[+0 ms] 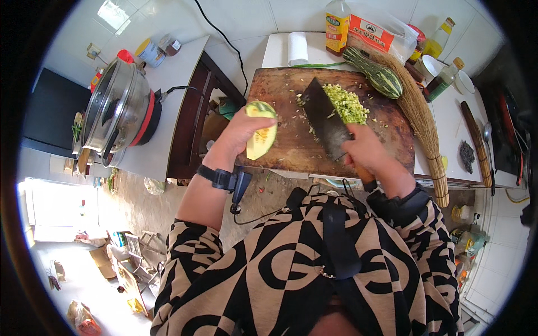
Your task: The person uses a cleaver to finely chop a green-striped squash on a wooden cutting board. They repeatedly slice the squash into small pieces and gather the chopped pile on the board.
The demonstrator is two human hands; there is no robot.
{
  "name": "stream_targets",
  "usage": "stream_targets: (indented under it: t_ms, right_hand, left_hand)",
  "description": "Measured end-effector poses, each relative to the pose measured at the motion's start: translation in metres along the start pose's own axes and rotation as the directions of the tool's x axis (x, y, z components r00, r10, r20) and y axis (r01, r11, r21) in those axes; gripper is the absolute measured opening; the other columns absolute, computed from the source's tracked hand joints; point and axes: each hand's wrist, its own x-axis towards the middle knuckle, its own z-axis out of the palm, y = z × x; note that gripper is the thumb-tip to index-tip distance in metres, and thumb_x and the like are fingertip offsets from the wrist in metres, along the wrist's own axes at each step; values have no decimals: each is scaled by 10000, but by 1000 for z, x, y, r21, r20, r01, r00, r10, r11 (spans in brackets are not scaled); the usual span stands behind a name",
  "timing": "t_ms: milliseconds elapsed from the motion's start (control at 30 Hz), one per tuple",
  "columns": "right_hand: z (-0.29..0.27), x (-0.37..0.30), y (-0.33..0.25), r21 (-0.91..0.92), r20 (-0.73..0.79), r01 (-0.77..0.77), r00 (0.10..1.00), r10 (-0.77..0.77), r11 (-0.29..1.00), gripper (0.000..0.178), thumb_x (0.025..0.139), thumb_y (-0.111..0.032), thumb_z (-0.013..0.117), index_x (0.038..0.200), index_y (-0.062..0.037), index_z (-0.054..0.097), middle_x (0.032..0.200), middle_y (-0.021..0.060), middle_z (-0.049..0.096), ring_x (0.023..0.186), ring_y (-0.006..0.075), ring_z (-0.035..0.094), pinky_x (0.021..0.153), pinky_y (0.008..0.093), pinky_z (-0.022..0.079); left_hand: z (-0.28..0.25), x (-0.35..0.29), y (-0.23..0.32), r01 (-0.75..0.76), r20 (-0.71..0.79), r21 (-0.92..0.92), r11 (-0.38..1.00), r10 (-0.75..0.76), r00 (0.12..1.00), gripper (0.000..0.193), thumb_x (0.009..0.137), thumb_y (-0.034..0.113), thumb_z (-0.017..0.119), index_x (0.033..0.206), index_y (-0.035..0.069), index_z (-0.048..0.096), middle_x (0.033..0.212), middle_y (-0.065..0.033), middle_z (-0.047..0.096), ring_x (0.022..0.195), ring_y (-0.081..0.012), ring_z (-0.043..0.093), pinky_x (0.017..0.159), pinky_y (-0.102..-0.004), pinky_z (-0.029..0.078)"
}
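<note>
My left hand (pixel 238 131) grips a cut piece of green-striped squash (pixel 261 141), its pale flesh and yellow seedy core showing, above the left edge of a worn wooden cutting board (pixel 297 151). In my right hand (pixel 371 152) is the handle of a cleaver (pixel 324 120). Its wide dark blade slants over the middle of the board, beside a heap of finely chopped green squash (pixel 346 104). Small bits lie scattered around the blade. A whole striped squash (pixel 376 75) rests across the board's far right corner.
A straw brush (pixel 420 120) lies along the board's right side. Behind stand a yellow-labelled bottle (pixel 337 28), a white roll (pixel 298 47) and a plastic bag (pixel 386 31). Further right are a dark sauce bottle (pixel 444 81) and bowls. A glass-lidded electric pot (pixel 120 106) occupies the left counter.
</note>
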Motion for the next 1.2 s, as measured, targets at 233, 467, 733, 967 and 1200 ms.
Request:
stream_targets:
  t_ms: [233,467,733,967,1200]
  right_hand:
    - [-16,-26,-7,-248,-135,166,970,-204,954,229,760,-11,534,983,39,548,676,207,601,539,287,623,519,389,492]
    - [-4,-47,-13,-542,-5,335,916,-402,771,313,769,-4,514,1077,0,461,703,287,580,710,471,579,626,517,464]
    - [4,-47,-21,-620,68,302,940,-334,724,301,781,1,478,1078,10,433,683,280,584,686,472,583,633,530,471]
    - [-4,-42,-19,-570,70,288,950,-304,769,310,796,2,472,1104,19,440,688,283,584,690,472,583,633,531,465]
    - [-14,-50,-23,-576,92,284,954,-285,767,352,802,6,466,1152,26,433,725,270,600,706,455,594,636,520,470]
  left_hand:
    - [55,-19,1,38,-129,866,498,150,980,621,611,243,778,1049,-64,462,965,-265,616,929,-393,611,814,-405,495]
    - [75,-32,2,-106,35,944,313,224,974,598,657,234,757,1091,-31,444,1058,-255,568,954,-399,590,832,-422,493]
    - [71,-36,-4,-161,132,909,385,101,986,723,750,275,688,1299,-54,352,1158,-283,534,1053,-405,548,893,-429,458]
    - [88,-50,-32,-398,267,854,335,373,888,704,736,162,681,1306,-63,333,1183,-257,509,1064,-412,525,932,-429,430]
    - [90,-40,-42,-352,118,845,402,502,857,578,703,128,715,1180,-3,416,1207,-218,493,1046,-404,516,867,-455,439]
